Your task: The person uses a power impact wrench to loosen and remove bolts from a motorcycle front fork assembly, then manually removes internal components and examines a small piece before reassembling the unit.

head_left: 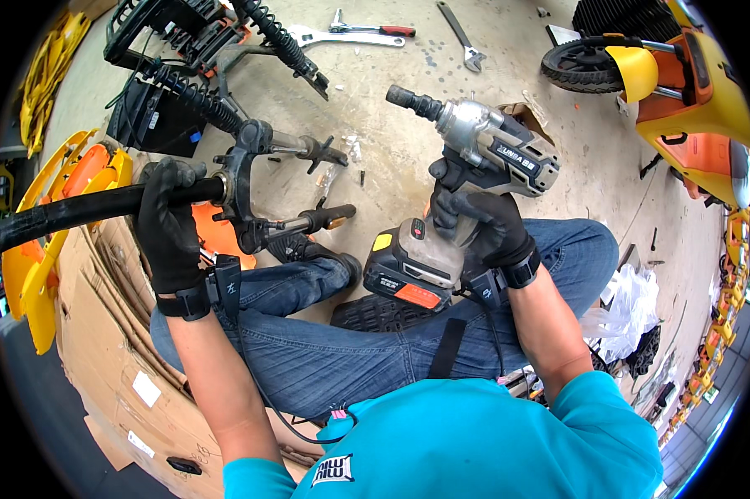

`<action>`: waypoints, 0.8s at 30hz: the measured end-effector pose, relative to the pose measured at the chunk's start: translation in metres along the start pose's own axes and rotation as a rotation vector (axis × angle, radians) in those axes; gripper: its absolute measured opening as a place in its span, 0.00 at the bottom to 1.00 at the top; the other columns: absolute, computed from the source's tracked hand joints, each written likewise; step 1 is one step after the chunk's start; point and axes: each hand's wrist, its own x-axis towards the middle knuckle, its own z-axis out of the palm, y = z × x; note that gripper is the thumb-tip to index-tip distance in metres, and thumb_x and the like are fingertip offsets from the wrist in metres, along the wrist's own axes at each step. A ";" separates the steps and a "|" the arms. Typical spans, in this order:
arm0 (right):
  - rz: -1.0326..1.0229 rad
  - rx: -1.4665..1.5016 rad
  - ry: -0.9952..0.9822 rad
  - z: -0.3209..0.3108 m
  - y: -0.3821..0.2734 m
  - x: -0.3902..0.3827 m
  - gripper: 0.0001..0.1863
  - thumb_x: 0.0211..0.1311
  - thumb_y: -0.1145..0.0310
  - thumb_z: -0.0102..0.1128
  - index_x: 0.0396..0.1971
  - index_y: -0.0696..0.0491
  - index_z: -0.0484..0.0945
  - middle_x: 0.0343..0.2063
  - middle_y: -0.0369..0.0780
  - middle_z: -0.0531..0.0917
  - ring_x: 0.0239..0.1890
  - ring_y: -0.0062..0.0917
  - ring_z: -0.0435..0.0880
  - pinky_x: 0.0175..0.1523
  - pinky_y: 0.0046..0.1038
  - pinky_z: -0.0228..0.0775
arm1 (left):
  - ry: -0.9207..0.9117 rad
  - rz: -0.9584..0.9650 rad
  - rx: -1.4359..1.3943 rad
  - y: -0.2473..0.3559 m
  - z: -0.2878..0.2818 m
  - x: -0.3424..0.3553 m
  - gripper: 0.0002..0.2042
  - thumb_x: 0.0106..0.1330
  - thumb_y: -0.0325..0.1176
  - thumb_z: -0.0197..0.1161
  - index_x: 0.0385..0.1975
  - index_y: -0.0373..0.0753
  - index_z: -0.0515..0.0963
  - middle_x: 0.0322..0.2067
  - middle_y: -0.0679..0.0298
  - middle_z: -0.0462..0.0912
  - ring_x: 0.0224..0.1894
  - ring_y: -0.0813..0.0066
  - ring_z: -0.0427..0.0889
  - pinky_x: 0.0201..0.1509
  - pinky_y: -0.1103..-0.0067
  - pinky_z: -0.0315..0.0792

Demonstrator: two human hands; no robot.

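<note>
My left hand (167,229), in a black glove, is wrapped around a long black tube (84,214) at the left. That tube runs into the dark clamp of a scooter front fork (240,179), whose two legs point away to the right. In my gloved right hand (485,220) is a grey and black cordless impact wrench (495,148), held by its grip above my thigh. A dark socket (414,101) on its nose points up and left, well apart from the fork. Below the grip hangs a bulky battery (416,264) with orange and yellow patches.
Beyond the fork stands a black frame with coil shock absorbers (279,41). Farther off on the concrete lie an adjustable wrench (460,35) and a red-handled ratchet (373,30). Flattened cardboard (113,333) and yellow panels (38,266) are at left; a yellow scooter (695,116) is at right.
</note>
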 end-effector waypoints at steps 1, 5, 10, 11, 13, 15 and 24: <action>0.007 -0.006 -0.007 0.000 0.000 0.000 0.25 0.52 0.71 0.65 0.51 0.62 0.71 0.27 0.39 0.76 0.28 0.23 0.76 0.32 0.24 0.70 | 0.003 0.001 0.007 -0.001 0.000 0.000 0.12 0.72 0.26 0.51 0.51 0.29 0.71 0.41 0.59 0.76 0.44 0.71 0.78 0.55 0.74 0.76; -0.045 -0.081 -0.024 0.006 0.000 -0.002 0.25 0.53 0.70 0.66 0.51 0.61 0.71 0.27 0.38 0.76 0.28 0.23 0.76 0.33 0.23 0.70 | 0.032 -0.008 -0.022 0.004 0.006 -0.001 0.12 0.72 0.25 0.52 0.51 0.29 0.72 0.41 0.59 0.76 0.44 0.71 0.78 0.56 0.72 0.75; 0.025 -0.214 -0.111 0.001 0.009 -0.008 0.26 0.54 0.69 0.67 0.53 0.61 0.71 0.30 0.37 0.77 0.30 0.20 0.76 0.34 0.22 0.71 | 0.076 -0.071 -0.121 0.006 0.012 0.001 0.08 0.75 0.30 0.47 0.40 0.33 0.72 0.38 0.62 0.73 0.44 0.71 0.75 0.59 0.72 0.69; 0.066 -0.343 -0.068 -0.006 0.011 -0.012 0.26 0.54 0.69 0.69 0.53 0.58 0.73 0.35 0.36 0.79 0.34 0.20 0.78 0.38 0.24 0.74 | 0.077 -0.031 -0.047 0.004 0.010 -0.001 0.08 0.75 0.31 0.47 0.40 0.33 0.72 0.38 0.62 0.73 0.43 0.71 0.75 0.59 0.72 0.70; 0.152 -0.433 0.075 -0.012 0.020 -0.016 0.24 0.53 0.70 0.69 0.51 0.55 0.75 0.39 0.36 0.81 0.37 0.21 0.80 0.41 0.24 0.76 | 0.143 -0.143 -0.279 0.004 0.014 0.002 0.09 0.74 0.33 0.50 0.41 0.34 0.72 0.36 0.61 0.74 0.42 0.70 0.76 0.58 0.71 0.71; -0.105 -0.976 -0.035 -0.006 0.018 -0.022 0.22 0.51 0.71 0.69 0.49 0.52 0.79 0.43 0.36 0.82 0.44 0.24 0.81 0.47 0.26 0.76 | 0.182 -0.207 -0.417 0.005 0.012 0.009 0.08 0.73 0.33 0.51 0.41 0.34 0.73 0.32 0.62 0.75 0.39 0.68 0.77 0.58 0.68 0.72; -0.691 -1.810 -0.250 0.018 0.006 -0.026 0.22 0.54 0.65 0.70 0.51 0.46 0.79 0.47 0.36 0.83 0.49 0.31 0.83 0.54 0.31 0.74 | 0.183 -0.218 -0.470 0.003 0.001 0.006 0.07 0.71 0.31 0.54 0.40 0.36 0.76 0.32 0.62 0.79 0.41 0.66 0.81 0.56 0.67 0.74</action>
